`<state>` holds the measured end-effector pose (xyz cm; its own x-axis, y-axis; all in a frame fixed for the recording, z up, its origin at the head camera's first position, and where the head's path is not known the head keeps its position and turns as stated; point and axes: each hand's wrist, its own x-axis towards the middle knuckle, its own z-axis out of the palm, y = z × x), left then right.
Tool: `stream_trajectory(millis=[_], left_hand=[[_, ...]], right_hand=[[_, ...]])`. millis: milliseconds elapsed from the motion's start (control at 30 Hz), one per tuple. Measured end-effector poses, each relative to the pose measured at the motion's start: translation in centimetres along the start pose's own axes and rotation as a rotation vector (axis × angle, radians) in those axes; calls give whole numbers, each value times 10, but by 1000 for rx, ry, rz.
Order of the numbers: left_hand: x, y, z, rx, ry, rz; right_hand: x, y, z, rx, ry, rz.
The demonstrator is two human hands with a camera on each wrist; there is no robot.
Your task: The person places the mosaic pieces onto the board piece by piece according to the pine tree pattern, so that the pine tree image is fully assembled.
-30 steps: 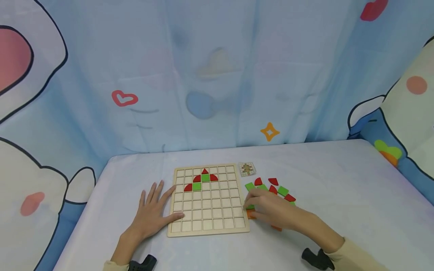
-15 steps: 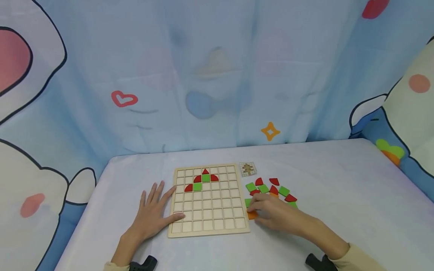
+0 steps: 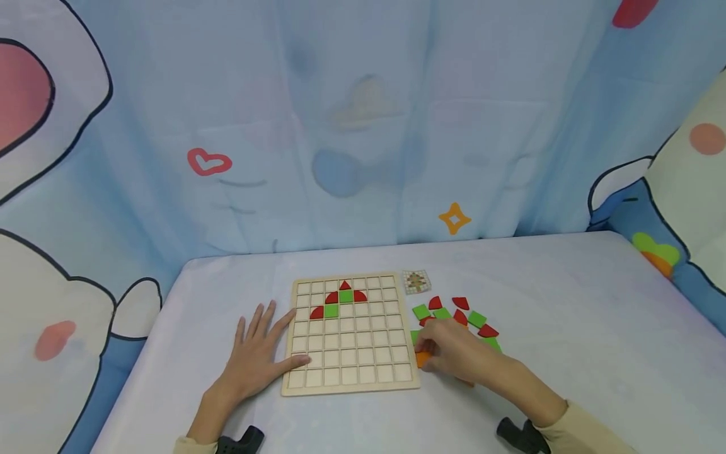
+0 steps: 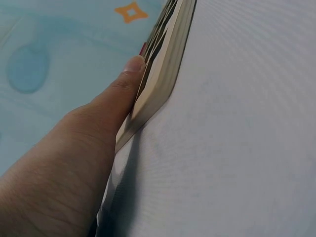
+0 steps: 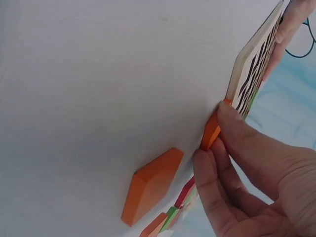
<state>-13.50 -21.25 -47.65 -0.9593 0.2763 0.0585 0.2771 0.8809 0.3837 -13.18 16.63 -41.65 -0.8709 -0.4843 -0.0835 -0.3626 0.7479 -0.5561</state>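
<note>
My left hand (image 3: 253,356) lies spread over the left edge of a wooden grid board (image 3: 350,390), its thumb resting on the board's rim in the left wrist view. Red and green tiles fill several cells near the top: a red triangle (image 3: 345,285), green squares (image 3: 346,296) and red quarter-circles (image 3: 317,312). Beside the board's right edge, my right hand (image 3: 459,353) pinches an orange tile (image 5: 213,130) between thumb and fingers, low over the table. Another orange tile (image 5: 153,186) lies near that hand, which hides part of the loose pile in the head view.
Loose green tiles (image 3: 477,318) and red tiles (image 3: 488,331) are scattered beyond my right hand. A small pattern card (image 3: 416,282) lies off the board's upper right corner. The white-covered table (image 3: 567,315) ends at a blue printed curtain (image 3: 363,126).
My right hand shifts slightly right, its thumb and fingers closing about the orange tile by the board. The left hand stays in place, and the tiles on the board are the same.
</note>
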Motion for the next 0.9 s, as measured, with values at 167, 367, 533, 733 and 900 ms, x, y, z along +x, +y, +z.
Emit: stream_trajectory(millis=[167,367,533,733,900], left_hand=[[1,1,2,-2,17,11],[2,2,1,2,21,15],[3,1,1,6,15,6],[2,0,1,6,15,3],[1,1,0,-9,18,10]], right_hand=[[-1,0,0,42,14,61],[-4,2,2,55,22,81],[-4,4,4,66,46,71],[-3,7,5,94,48,40],[-4,7,6,85,45,38]])
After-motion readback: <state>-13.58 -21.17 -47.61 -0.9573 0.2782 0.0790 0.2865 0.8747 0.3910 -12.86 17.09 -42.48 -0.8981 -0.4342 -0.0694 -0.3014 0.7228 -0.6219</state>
